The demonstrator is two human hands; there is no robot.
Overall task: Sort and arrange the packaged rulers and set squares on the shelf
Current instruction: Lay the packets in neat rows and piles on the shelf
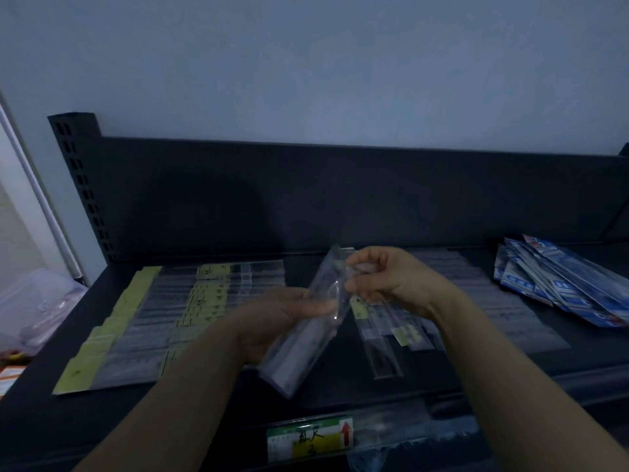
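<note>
Head view: a clear ruler pack (306, 332) is held tilted above the middle of the shelf (238, 403), its far end pinched by the right hand (391, 284) and its middle grasped by the blurred left hand (272, 321). To my judgement, both holds should guide it level onto the fanned row of rulers (143, 321) at left, labels aligned, well apart from the blue packs (561, 284) at far right.

2 forearms reach up to frame centre; left hand (269, 318) (blurred) holds a clear plastic packet (296, 352), right hand (391, 284) pinches its top.
</note>
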